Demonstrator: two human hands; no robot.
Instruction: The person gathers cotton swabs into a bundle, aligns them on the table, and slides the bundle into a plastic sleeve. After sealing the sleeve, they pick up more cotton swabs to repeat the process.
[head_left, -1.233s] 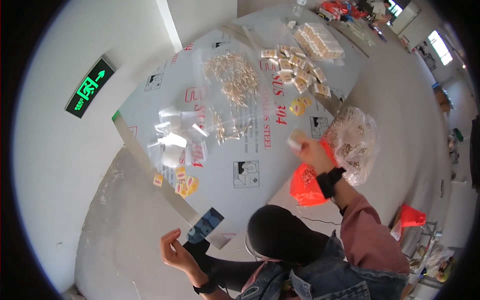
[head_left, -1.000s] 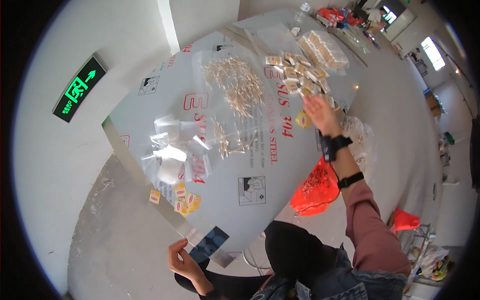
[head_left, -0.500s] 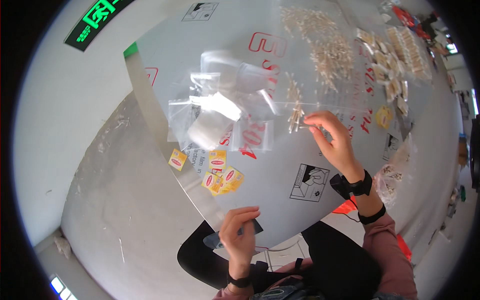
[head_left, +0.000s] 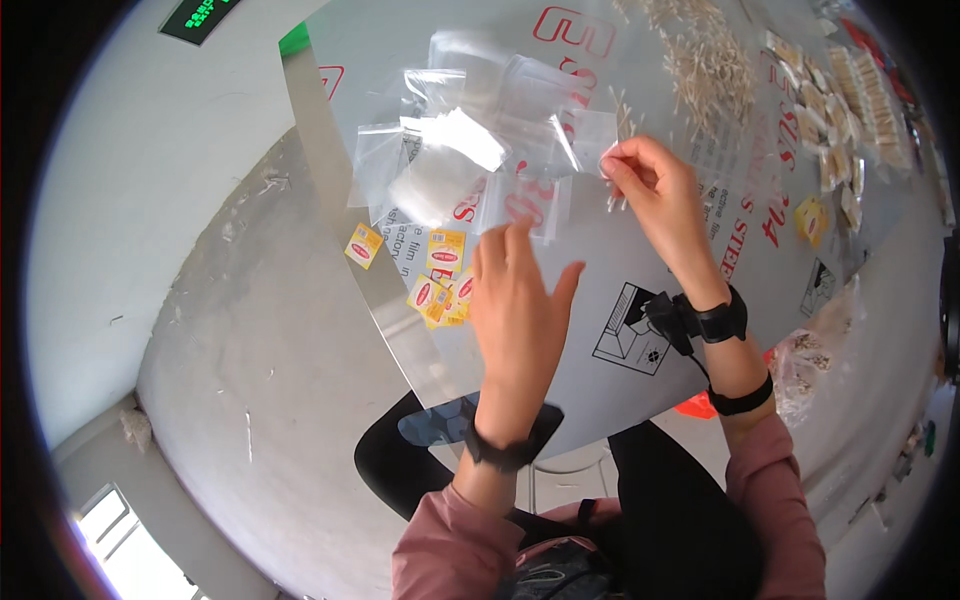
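Pale grey concrete floor (head_left: 230,330) spreads left of a broad table (head_left: 560,375) covered in silvery sheeting with red and black print. Along the upper left runs a white wall (head_left: 120,180), and a black sign (head_left: 200,18) with green lettering is cut off by the upper edge.

Clear plastic zip bags (head_left: 440,185) lie overlapping in a bright heap on the left part of the table. Just below them sit small yellow cards with red ovals (head_left: 445,250); another lies apart, at the table's edge. Over the lower border of the bags hovers the left hand (head_left: 522,310), fingers extended and thumb spread, grasping nothing — whether its fingertips touch the plastic I cannot tell.

The right hand (head_left: 665,200) is pinched, thumb against forefinger, at the right end of the heap; what is between those fingertips is too small to make out. Slim, white-tipped wooden cotton swabs (head_left: 622,115) lie right beside it, with a larger scattered pile (head_left: 710,75) farther up. Toward the upper right are small packs of swabs (head_left: 825,120) — beside them, a yellow packet (head_left: 811,220).
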